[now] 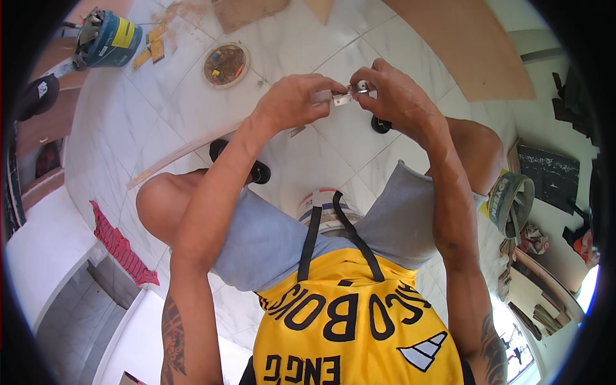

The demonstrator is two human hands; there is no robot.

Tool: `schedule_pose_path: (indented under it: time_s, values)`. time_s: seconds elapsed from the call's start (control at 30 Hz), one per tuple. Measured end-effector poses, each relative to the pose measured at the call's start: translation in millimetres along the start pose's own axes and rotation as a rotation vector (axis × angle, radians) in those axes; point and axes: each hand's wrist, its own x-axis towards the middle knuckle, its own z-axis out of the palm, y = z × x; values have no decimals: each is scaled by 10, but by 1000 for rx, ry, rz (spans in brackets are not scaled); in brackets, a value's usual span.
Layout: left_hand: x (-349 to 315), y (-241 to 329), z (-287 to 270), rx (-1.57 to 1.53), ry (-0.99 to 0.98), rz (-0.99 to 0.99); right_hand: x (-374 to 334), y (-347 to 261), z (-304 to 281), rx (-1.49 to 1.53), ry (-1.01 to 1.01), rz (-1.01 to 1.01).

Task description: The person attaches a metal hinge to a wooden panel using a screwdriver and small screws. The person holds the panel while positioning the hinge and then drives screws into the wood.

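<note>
Both of my hands are raised in front of my knees, over the tiled floor. Between them is a small silvery metal cabinet hinge, with a flat arm that has holes and a rounded end. My left hand is closed, its fingers gripping the hinge from the left. My right hand pinches the rounded end between thumb and fingers. Part of the hinge is hidden by my fingertips. Just below my left hand shows another small metal piece; whether it is held or lies lower down, I cannot tell.
A round tub of small hardware sits ahead on the floor. A blue-green bucket of tools stands far left, another bucket by my right knee. A wooden strip lies left, a brown board far right. Beneath me is a white bucket.
</note>
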Motion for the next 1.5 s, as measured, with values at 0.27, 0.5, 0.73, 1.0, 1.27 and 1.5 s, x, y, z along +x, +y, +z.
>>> schedule_pose_path:
  time_s: [0.27, 0.5, 0.73, 1.0, 1.27, 1.5]
  values:
    - [-112, -42, -90, -6, 11, -20, 38, -7, 49, 9, 46, -24]
    - [37, -23, 64, -11, -6, 58, 23, 152, -305, 266, 234, 129]
    - [-277, -195, -126, 69, -69, -115, 1287, -166, -595, 1049, 276, 252]
    - [56, 64, -48, 20, -48, -16, 2452, 86, -611, 922, 308, 313]
    - [136, 49, 26, 22, -43, 23, 2617, 505, -875, 1182, 215, 288]
    - [3, -89, -47, 35, 10, -21, 1567, -66, -881, 1301, 198, 282]
